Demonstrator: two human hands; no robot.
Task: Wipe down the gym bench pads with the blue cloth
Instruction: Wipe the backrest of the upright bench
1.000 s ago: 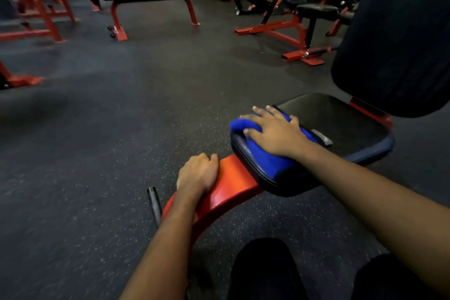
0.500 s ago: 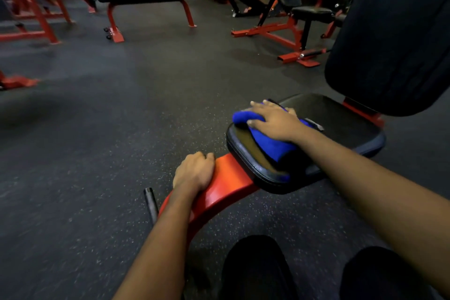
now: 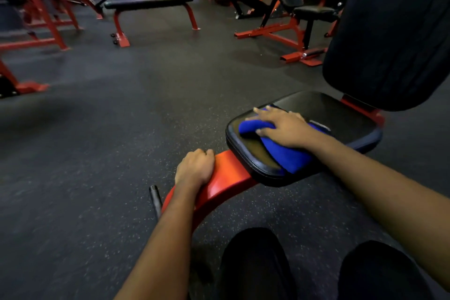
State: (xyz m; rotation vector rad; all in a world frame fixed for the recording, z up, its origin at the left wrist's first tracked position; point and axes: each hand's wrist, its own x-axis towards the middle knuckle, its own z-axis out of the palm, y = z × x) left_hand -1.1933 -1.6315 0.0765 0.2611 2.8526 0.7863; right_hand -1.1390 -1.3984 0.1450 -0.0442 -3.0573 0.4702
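While spread right fingers (image 3: 261, 112) press it, blue cloth (image 3: 280, 153) covers seat pad (image 3: 341, 114).

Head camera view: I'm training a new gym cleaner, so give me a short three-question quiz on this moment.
1. True or false: the right hand presses the bright blue cloth flat on the black padded seat pad.
2. What does the left hand rest on? A) the dark rubber floor B) the curved red metal frame C) the big black back pad
3. Fill in: the cloth lies over the seat pad's ____ end, nearest the person.

Key: 1 true; 2 B; 3 front.
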